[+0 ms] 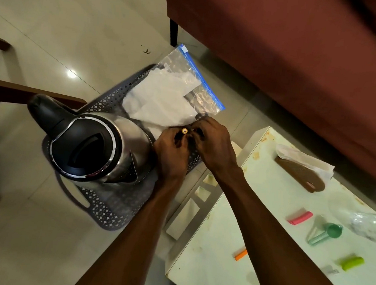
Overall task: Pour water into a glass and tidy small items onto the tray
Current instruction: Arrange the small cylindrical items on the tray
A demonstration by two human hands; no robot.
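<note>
Both hands meet over the right edge of the grey perforated tray (99, 209), just right of the kettle (91, 147), which serves as the reference landmark here. The left hand (172, 154) has its fingers curled around a small cylindrical item with a brass-coloured end, apparently a battery (184, 131); the right hand (214, 142) pinches at the same spot, and something dark shows between its fingertips, though what it holds cannot be told. The step in hand appears to be setting small items onto the tray. To do it well, lower the battery onto the bare strip of tray right of the kettle, lay it on its side so it cannot roll through a gap or off the rim, and release only once it rests flat. Keep the wrists clear of the kettle body, since a knock could shift it on the tray. Beyond the kettle, a zip bag (194, 86) holding white paper overhangs the far edge of the tray; avoid dragging it. Further right of the kettle, on the white counter (217, 258), a pink clip (300, 217), a green scoop (326, 234), an orange piece (241, 255) and a lime clip (352, 262) are not yet tidied. No glass can be clearly identified.
</note>
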